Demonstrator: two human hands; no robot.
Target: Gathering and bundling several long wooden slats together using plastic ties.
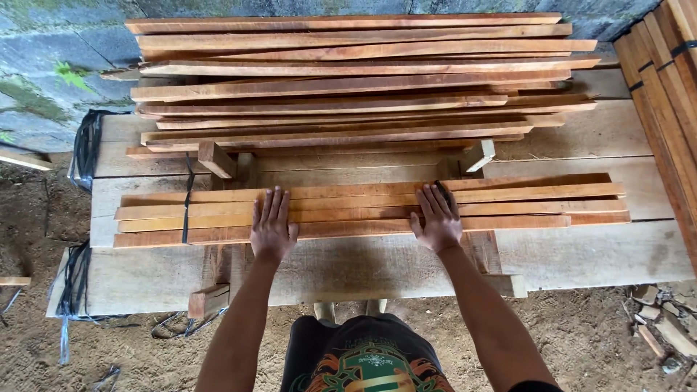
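head view: the row of reddish wooden slats (363, 210) lies flat on the plank table (595, 254), long axis running left to right across the view, ends pointing to the left and right table edges. the slats lie side by side, touching one another, in the near half of the table top. a black strap (186, 207) crosses the row near its left end.

left hand (272, 226): grip open, palm down, fingers straight and slightly spread, pressed flat on the slats left of centre. nothing is clasped. right hand (438, 220): grip open, palm down, fingers extended and pointing away from the body, resting flat on the slats right of centre. a small dark object sits at its fingertips; its kind cannot be told.

both forearms reach forward and upward in view, nearly straight, hands well apart.

a larger stack of slats (348, 87) rests on wooden blocks (216, 160) at the far side of the table, same left-to-right axis.
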